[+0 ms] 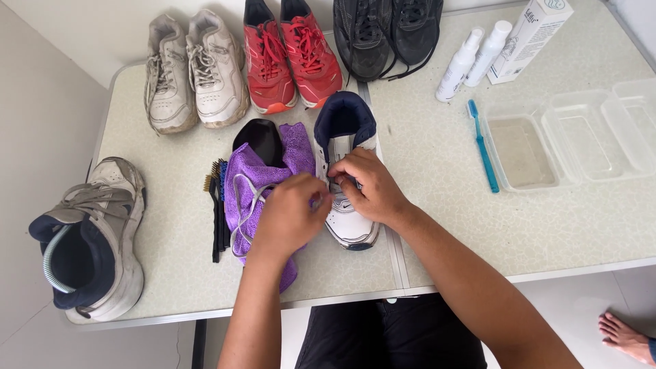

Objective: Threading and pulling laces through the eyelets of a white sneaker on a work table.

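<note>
I am looking down on a pale speckled table (478,225) set against a white wall, its 2 halves meeting at a seam near the middle. Just left of that seam, toward the near edge, lies a white sneaker with a navy collar (345,143), toe toward me. My right hand (369,188) rests on its lacing area, fingers pinched narrow on the laces. My left hand (290,219) is closed beside it, gripping something small I cannot make out; a white lace (240,205) loops away from it over a purple cloth (263,184) touching the sneaker's left side. A black insole (260,137) lies partly under the cloth, and small brushes (217,212) sit along its left edge. Along the far edge stand 3 pairs: worn white shoes (195,72), red shoes (290,55) and black shoes (386,34). At the near left corner rests the matching white sneaker (96,239). On the right half lie 2 white spray bottles (471,58), a white box (529,37), a blue toothbrush (482,143) and clear plastic trays (574,137).
</note>
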